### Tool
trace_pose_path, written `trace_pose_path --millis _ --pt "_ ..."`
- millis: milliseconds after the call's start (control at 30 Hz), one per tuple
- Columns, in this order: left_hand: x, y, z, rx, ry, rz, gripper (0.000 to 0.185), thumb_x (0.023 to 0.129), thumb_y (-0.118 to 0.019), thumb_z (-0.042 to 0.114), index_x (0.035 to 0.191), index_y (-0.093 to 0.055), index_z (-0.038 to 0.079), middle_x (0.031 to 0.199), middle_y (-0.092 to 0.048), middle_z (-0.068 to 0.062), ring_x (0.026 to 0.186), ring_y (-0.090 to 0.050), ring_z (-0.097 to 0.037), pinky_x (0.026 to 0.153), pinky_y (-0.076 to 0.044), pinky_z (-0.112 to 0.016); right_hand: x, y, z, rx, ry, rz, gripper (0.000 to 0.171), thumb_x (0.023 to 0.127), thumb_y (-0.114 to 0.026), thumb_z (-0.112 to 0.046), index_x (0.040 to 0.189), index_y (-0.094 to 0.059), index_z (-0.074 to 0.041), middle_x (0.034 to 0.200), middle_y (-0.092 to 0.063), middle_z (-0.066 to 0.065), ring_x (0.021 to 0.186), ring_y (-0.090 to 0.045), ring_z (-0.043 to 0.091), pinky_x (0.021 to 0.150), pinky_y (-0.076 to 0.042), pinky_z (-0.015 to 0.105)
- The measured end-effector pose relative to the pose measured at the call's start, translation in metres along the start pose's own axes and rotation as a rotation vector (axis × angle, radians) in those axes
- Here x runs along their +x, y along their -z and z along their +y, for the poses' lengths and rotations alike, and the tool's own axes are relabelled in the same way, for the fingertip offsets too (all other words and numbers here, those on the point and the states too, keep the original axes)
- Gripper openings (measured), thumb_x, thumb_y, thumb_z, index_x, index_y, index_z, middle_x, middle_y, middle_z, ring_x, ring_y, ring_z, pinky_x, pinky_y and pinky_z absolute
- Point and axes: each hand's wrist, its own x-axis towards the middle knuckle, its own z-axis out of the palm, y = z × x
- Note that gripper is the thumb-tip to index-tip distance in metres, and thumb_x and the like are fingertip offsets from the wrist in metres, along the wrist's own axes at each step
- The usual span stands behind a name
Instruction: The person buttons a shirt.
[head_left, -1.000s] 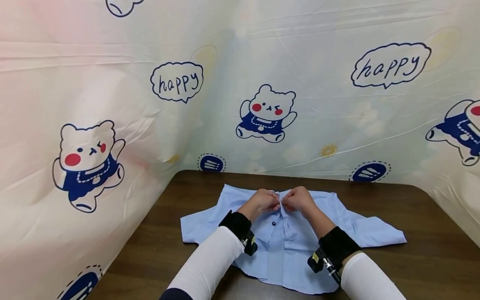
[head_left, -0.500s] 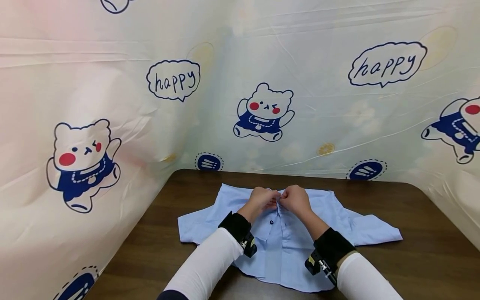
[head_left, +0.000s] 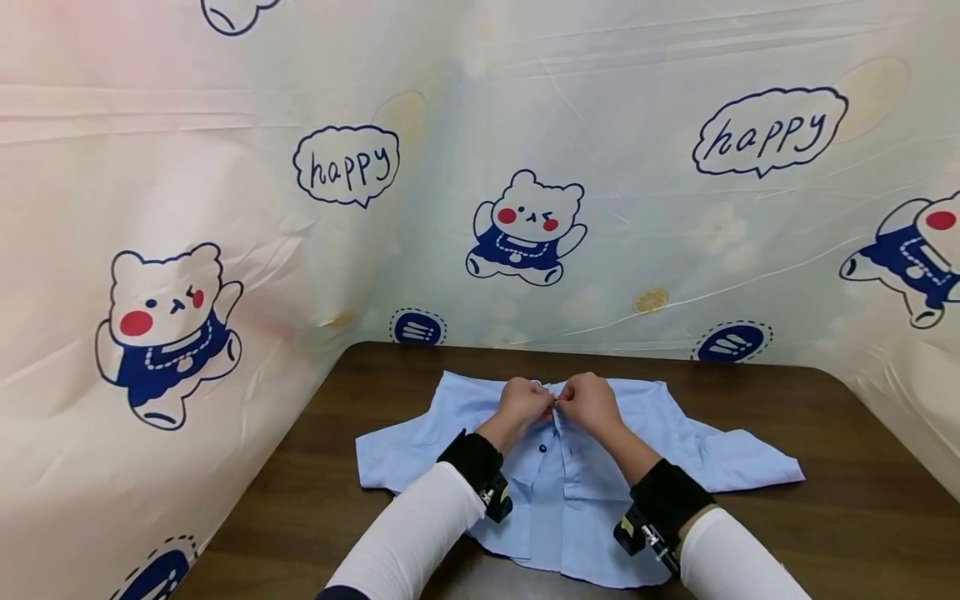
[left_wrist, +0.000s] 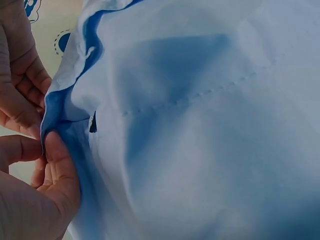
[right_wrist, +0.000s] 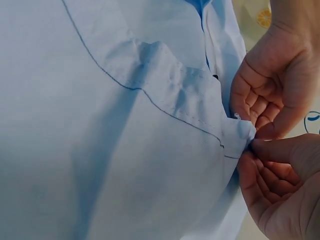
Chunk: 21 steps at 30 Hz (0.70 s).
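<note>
A light-blue short-sleeved shirt (head_left: pixel 630 471) lies spread with its collar end toward the table's far edge. My left hand (head_left: pixel 523 402) and right hand (head_left: pixel 589 403) meet at the upper part of its front opening. Thumb and fingers of my left hand (left_wrist: pixel 42 185) pinch the front edge in the left wrist view. My right hand (right_wrist: pixel 287 187) pinches a folded corner of the cloth edge in the right wrist view, with the left fingers right beside it. A dark button (head_left: pixel 542 448) shows on the front just below the hands. The fingertips hide what lies between them.
The shirt rests on a dark brown wooden table (head_left: pixel 300 492) with rounded far corners. A pale curtain (head_left: pixel 645 225) printed with bears and "happy" bubbles hangs behind and to the left. Both wrists wear black straps with small cameras.
The two hands have drawn closer together at the shirt's front, and the left hand's fingers are more tucked in. The shirt stays in place on the table.
</note>
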Motion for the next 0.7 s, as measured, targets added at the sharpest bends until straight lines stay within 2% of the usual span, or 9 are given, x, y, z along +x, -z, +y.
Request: trace_pose_path --millis 167,333,500,600,700 --pt "0.002 0.000 -0.003 0.014 -0.046 -0.008 0.005 0.085 -0.069 0.000 0.089 -0.072 -0.002 0.103 -0.065 -0.008 0.077 -0.062 -0.013 0.064 -0.055 -0.027 0.001 0.002 0.004 0.125 -0.088 -0.085 0.015 0.083 -0.072 -0.006 0.069 -0.070 -0.001 0.059 -0.058 0.000 0.057 -0.052 0.015 0.052 -0.043 0.026" --pt "0.002 0.000 -0.006 0.046 -0.098 -0.002 0.008 0.081 -0.072 -0.004 0.089 -0.073 -0.002 0.089 -0.067 -0.005 0.071 -0.063 -0.013 0.063 -0.056 -0.028 0.003 0.004 0.007 0.320 -0.233 -0.192 0.013 0.088 -0.063 -0.001 0.078 -0.068 0.005 0.066 -0.058 0.004 0.061 -0.055 0.016 0.056 -0.049 0.027" --pt "0.002 -0.003 -0.007 0.161 -0.161 0.040 0.005 0.079 -0.076 0.000 0.084 -0.074 0.001 0.073 -0.070 -0.003 0.061 -0.064 -0.011 0.059 -0.055 -0.026 0.004 0.004 0.010 0.505 -0.367 -0.271 0.015 0.093 -0.057 -0.001 0.088 -0.066 0.010 0.069 -0.057 0.007 0.062 -0.055 0.017 0.059 -0.050 0.027" --pt "0.001 -0.004 -0.006 0.214 -0.170 0.052 0.006 0.079 -0.077 0.002 0.083 -0.074 0.003 0.071 -0.070 -0.002 0.059 -0.065 -0.010 0.058 -0.054 -0.024 0.004 0.003 0.012 0.542 -0.396 -0.293 0.018 0.095 -0.056 -0.004 0.091 -0.066 0.010 0.069 -0.056 0.006 0.062 -0.055 0.016 0.059 -0.050 0.025" --pt "-0.001 0.001 -0.002 0.275 -0.176 0.018 0.006 0.080 -0.077 0.005 0.085 -0.073 0.005 0.071 -0.069 0.001 0.061 -0.064 -0.009 0.059 -0.053 -0.023 0.001 0.005 0.012 0.533 -0.384 -0.285 0.019 0.096 -0.056 -0.005 0.091 -0.067 0.010 0.071 -0.057 0.006 0.063 -0.055 0.016 0.060 -0.050 0.025"
